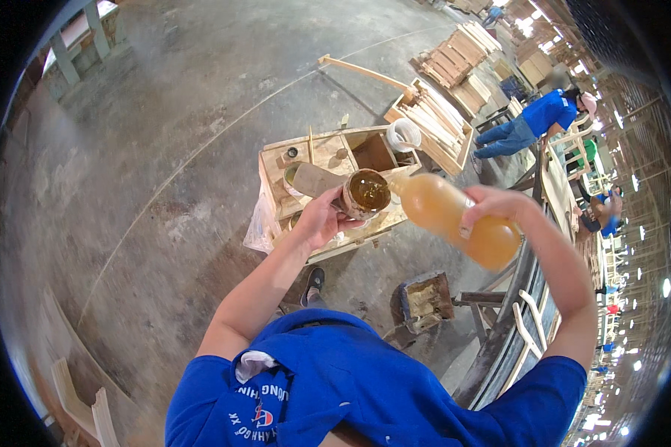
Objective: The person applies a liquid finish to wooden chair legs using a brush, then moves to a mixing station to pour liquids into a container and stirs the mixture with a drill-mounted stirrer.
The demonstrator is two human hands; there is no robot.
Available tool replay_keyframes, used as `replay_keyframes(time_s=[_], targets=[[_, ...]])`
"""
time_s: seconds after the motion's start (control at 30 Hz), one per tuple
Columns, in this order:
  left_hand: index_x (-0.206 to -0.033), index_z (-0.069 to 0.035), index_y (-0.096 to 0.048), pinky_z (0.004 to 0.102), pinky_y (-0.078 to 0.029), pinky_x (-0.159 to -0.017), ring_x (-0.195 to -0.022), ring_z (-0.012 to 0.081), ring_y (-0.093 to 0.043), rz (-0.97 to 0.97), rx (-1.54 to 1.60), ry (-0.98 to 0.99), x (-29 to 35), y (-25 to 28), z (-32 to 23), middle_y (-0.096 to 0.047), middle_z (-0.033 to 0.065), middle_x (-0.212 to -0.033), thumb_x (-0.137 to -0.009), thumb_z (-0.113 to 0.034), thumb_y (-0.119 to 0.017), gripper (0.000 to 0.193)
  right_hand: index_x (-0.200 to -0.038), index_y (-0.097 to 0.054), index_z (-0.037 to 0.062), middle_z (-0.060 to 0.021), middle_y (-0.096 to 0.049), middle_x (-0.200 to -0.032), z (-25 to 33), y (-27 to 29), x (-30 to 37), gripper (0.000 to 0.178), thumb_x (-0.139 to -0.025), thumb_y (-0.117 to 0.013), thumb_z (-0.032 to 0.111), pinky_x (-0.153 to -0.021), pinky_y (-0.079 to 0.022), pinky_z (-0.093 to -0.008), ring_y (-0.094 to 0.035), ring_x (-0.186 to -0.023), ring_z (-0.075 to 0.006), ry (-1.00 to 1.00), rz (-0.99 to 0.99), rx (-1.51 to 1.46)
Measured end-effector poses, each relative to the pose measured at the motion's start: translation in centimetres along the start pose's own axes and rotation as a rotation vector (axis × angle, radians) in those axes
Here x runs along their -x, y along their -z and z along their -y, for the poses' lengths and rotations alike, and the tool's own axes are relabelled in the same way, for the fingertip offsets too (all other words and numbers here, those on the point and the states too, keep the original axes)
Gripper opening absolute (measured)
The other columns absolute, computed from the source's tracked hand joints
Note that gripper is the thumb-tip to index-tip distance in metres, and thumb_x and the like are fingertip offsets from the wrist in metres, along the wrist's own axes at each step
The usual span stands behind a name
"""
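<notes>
My left hand (326, 218) is closed round a small round cup (367, 195) with stained sides and amber liquid inside. In my right hand (492, 208) is a large clear plastic bottle (455, 220) of cloudy orange liquid. The bottle is tilted, its neck pointing left at the cup's rim. Whether liquid is running out between them is too blurred to tell. Beneath both hands stands a wooden box (380, 237) with a top and an open compartment.
A white bucket (404, 135) sits at the box's far right corner. Beyond it is a crate of wooden strips (432, 123). A dirty square bin (425, 302) stands on the floor near me. At the right, a person in blue (533, 123) works by a long bench.
</notes>
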State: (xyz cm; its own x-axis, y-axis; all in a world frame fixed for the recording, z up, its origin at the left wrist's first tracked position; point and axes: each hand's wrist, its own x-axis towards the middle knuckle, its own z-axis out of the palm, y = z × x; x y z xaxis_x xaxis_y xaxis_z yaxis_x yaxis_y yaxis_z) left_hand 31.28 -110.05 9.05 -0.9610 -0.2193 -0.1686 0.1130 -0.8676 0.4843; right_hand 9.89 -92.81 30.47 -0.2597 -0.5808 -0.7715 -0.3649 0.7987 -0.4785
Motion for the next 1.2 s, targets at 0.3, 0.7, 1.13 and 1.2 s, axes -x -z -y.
replay_keyframes(time_s=[0.3, 0.7, 1.13, 1.2], targets=[[-0.122, -0.002, -0.042, 0.0456, -0.049, -0.087, -0.096, 0.029, -0.06, -0.01, 0.034, 0.131, -1.0, 2.6, 2.0, -0.058, 0.0159, -0.11, -0.095, -0.027, -0.035, 0.037, -0.121, -0.037, -0.0079, -0.016, -0.057, -0.071, -10.3, -13.0, -6.0, 0.086, -0.075, -0.051, 0.064, -0.043, -0.045, -0.0311, -0.057, -0.053, -0.0209, 0.432, 0.607, -1.324], [-0.119, -0.002, -0.046, 0.0431, -0.05, -0.083, -0.093, 0.0276, -0.061, -0.032, 0.024, 0.214, -3.2, 1.5, 2.2, -0.058, 0.0141, -0.108, -0.093, -0.029, -0.038, 0.038, -0.117, -0.039, -0.0079, -0.0144, -0.056, -0.061, -10.9, -18.0, -11.2, 0.094, -0.069, -0.053, 0.072, -0.035, -0.04, -0.0277, -0.051, -0.039, -0.0188, 0.986, 0.942, -1.575], [-0.121, -0.005, -0.047, 0.0432, -0.048, -0.086, -0.101, 0.0266, -0.058, -0.069, -0.046, 0.101, -6.1, 3.8, 1.8, -0.058, 0.0124, -0.112, -0.094, -0.031, -0.032, 0.04, -0.123, -0.044, 0.0012, -0.0114, -0.059, -0.1, -11.7, -9.8, -11.8, 0.083, -0.055, -0.077, 0.036, -0.082, -0.047, -0.0355, -0.058, -0.092, -0.0214, 0.635, 0.116, -0.914], [-0.122, -0.005, -0.046, 0.0438, -0.047, -0.088, -0.104, 0.0269, -0.056, -0.153, 0.035, 0.045, -6.0, 5.1, 1.3, -0.056, 0.0126, -0.115, -0.094, -0.031, -0.031, 0.041, -0.122, -0.045, 0.002, -0.0081, -0.058, -0.106, -10.4, -8.2, -13.4, 0.079, -0.054, -0.077, 0.026, -0.089, -0.043, -0.0327, -0.056, -0.099, -0.0195, 0.763, -0.092, -0.83]])
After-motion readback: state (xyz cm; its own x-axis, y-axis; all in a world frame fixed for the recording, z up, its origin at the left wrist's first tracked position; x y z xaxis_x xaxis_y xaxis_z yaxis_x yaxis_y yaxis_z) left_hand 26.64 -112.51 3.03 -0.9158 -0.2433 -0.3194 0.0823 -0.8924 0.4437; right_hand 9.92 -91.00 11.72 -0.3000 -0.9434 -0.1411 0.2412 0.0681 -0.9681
